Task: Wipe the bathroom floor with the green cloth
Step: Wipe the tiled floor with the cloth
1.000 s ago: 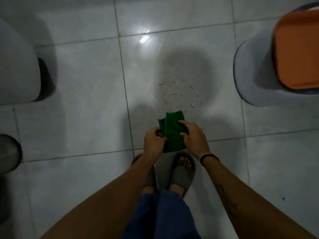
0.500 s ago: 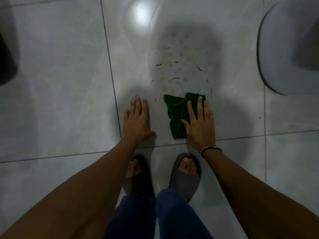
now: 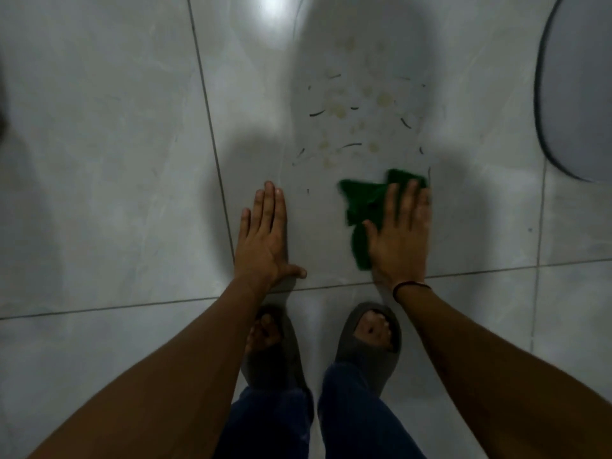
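Pale grey glossy tiled floor [image 3: 99,193], dark grout lines. Left hand [image 3: 265,236] flat on tile, fingers straight, grasping nothing. Ahead between the hands: yellowish spots and dark hair-like strands [image 3: 357,117]. Right hand [image 3: 399,233] spread palm-down, pressing crumpled green cloth [image 3: 361,200] to the floor, not clenched; cloth pokes out left and ahead of fingers. Grey rounded mat edge [image 3: 576,94] far right.

Dim, grey-green indoor exposure, one overhead source mirrored as a bright glare patch [image 3: 275,18] on the glossy floor [image 3: 99,160], broad soft shadows pooling ahead of the person, right hand [image 3: 399,233] and green cloth [image 3: 362,200] motion-blurred, grout lines bowed by wide-angle distortion, corners darkened
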